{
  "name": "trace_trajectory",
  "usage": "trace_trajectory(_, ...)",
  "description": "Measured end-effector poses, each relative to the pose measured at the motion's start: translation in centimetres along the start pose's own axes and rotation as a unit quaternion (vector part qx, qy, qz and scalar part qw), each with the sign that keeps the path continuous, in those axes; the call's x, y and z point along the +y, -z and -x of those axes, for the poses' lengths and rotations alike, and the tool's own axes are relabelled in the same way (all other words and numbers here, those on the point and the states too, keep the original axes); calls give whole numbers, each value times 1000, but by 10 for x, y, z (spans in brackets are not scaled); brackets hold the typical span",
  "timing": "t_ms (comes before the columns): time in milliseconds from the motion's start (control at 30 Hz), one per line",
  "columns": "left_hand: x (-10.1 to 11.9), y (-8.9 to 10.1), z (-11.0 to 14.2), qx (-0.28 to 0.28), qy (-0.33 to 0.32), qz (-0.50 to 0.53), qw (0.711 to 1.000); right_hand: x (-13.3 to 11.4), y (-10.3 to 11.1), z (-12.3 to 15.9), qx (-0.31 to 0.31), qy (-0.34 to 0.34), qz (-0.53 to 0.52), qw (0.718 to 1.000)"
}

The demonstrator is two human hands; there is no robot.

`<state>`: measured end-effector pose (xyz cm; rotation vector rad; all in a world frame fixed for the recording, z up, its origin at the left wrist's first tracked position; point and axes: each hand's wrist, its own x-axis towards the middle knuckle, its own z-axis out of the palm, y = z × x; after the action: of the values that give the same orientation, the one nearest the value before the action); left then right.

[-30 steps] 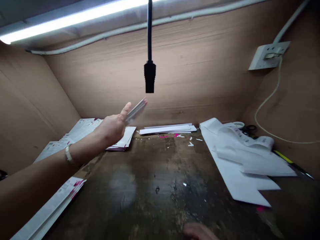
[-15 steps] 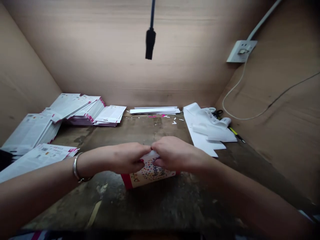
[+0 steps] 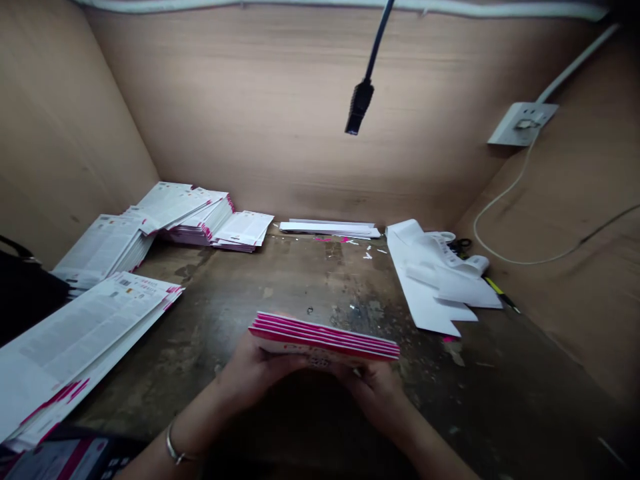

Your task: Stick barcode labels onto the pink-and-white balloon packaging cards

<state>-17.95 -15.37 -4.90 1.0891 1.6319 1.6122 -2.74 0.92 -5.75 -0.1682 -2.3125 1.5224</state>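
Both my hands hold a thin stack of pink-edged printed cards (image 3: 325,337) just above the dark worn tabletop (image 3: 310,293), near its front. My left hand (image 3: 255,373), with a metal bangle on the wrist, grips the stack's left end from below. My right hand (image 3: 373,393) grips its right underside. The cards lie nearly flat, edges toward me, and hide most of my fingers.
Piles of white and pink printed sheets (image 3: 90,320) line the left side, with more piles at the back left (image 3: 190,213). White strips (image 3: 330,228) lie at the back. White backing paper (image 3: 440,280), scissors and a pen sit right. A black cable end (image 3: 359,110) hangs overhead.
A second ago my left hand reached toward the back-left piles holding cards. Then both hands met over a printed card. Now they hold a flat stack nearer to me.
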Motion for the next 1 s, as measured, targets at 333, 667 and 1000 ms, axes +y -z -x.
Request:
trace_trajectory(333, 3, -13, -4, 21, 11, 103, 994, 4, 0, -1, 54, -28, -26, 998)
trace_trajectory(667, -10, 1, -9, 177, 27, -208, 962, 16, -16, -33, 4, -224, -263, 939)
trace_trajectory(1000, -48, -13, 7, -123, -60, -490, 861, 8, 16, -31, 74, -210, 211, 952)
